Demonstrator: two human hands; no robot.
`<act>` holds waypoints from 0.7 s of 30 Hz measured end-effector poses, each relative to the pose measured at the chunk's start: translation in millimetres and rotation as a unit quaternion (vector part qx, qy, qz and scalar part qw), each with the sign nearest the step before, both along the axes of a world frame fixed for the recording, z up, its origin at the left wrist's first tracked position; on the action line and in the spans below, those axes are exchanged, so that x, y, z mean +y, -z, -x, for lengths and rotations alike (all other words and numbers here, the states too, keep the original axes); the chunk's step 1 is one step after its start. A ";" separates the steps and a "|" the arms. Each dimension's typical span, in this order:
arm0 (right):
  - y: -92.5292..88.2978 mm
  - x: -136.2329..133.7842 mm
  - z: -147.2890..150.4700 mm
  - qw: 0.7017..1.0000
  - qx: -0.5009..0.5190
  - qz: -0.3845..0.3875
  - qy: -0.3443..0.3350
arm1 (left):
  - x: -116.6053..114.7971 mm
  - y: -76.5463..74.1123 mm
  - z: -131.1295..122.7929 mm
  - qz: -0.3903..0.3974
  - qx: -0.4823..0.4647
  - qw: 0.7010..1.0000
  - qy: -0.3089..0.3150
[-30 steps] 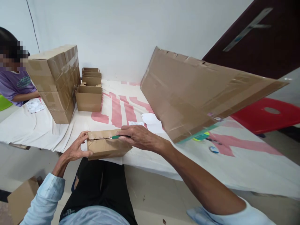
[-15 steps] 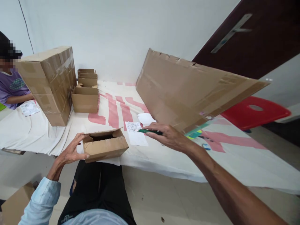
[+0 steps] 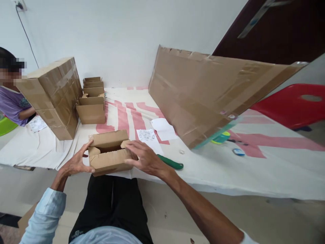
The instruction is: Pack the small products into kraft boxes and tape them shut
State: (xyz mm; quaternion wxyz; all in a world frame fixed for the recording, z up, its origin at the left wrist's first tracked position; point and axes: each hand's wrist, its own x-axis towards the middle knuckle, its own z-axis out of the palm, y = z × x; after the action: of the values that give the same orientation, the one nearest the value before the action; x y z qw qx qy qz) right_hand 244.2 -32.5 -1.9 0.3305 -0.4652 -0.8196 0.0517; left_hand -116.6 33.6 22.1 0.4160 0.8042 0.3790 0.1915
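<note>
A small cardboard box (image 3: 111, 161) rests at the table's front edge, its top flaps raised and the inside dark. My left hand (image 3: 77, 162) grips the box's left end, thumb on the near side and fingers behind. At the right end, my right hand (image 3: 144, 157) has its fingers on a flap and the thumb against the near side. A green-handled tool (image 3: 171, 162) lies on the cloth just right of my right hand, its front end hidden by the hand. Beyond it are a printed sheet (image 3: 147, 135) and a white paper (image 3: 164, 128).
Taped cartons (image 3: 59, 98) are stacked at left, beside a row of open boxes (image 3: 90, 110). A big cardboard panel (image 3: 203, 91) leans at right, near a tape roll (image 3: 238, 152) and a red stool (image 3: 291, 105). Another person (image 3: 15, 101) sits at far left.
The green-handled tool has left my right hand and lies on the table. My right hand has moved left onto the box. The far flap now stands up, and the opening looks wider.
</note>
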 end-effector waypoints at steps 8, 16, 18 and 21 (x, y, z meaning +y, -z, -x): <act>10.1 -31.9 37.4 0.975 -0.150 -0.162 -0.019 | 1.6 6.2 13.3 0.092 -0.050 0.995 0.001; -0.6 -26.6 46.3 0.991 -0.108 0.013 -0.081 | -18.0 16.9 -31.3 -0.074 0.046 0.991 -0.102; -14.9 -7.4 52.9 0.987 -0.126 0.070 -0.071 | -25.1 15.3 -41.3 -0.085 0.068 0.987 -0.122; -31.4 21.9 57.6 0.961 -0.193 0.180 -0.081 | -34.0 6.3 -50.8 -0.079 0.120 0.979 -0.146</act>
State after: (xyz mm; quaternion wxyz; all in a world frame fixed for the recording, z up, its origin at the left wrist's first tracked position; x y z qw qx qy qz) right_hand 186.7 -10.6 29.6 0.0721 -0.4503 -0.8798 0.1343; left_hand -65.8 -0.4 15.7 0.2699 0.7876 0.5233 0.1818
